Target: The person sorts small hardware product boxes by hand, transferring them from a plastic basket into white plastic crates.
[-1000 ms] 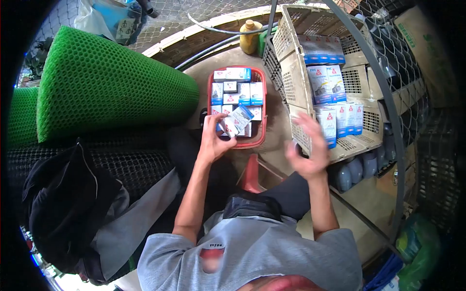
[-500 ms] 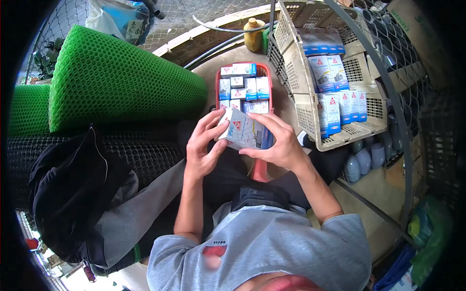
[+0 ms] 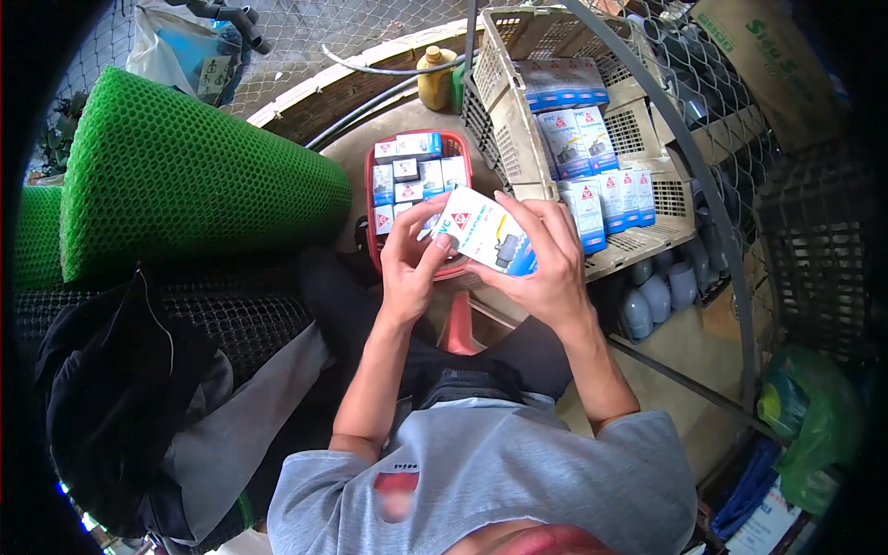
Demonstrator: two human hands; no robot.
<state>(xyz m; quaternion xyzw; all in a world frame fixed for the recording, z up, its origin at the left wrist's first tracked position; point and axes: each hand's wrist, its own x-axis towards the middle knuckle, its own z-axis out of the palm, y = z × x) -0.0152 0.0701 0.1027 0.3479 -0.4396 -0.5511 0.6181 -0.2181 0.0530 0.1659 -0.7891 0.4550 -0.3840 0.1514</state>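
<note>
Between my two hands is a white and blue cardboard box [image 3: 481, 229] marked PVC, with a red triangle logo and a picture of a dark fitting. My left hand [image 3: 413, 268] grips its left end, thumb on the front face. On the right end, my right hand [image 3: 544, 264] closes over the top and bottom edges. Just beyond the held box stands a red plastic basket [image 3: 469, 153] with several smaller boxes [image 3: 405, 170] of the same print. To the right, a beige plastic crate [image 3: 504, 120] lies tilted, with several similar boxes [image 3: 585, 143] lined up inside.
A large roll of green plastic mesh [image 3: 203, 176] lies at left, above a dark jacket [image 3: 102, 370]. A yellow bottle [image 3: 435, 81] stands behind the basket. Grey pipe fittings [image 3: 655, 301] sit under the crate. A curved metal bar [image 3: 708, 185] and wire netting run along the right.
The held box has moved right relative to the basket and turned, so its printed front shows more fully. Both hands still hold it. The whole view has shifted slightly.
</note>
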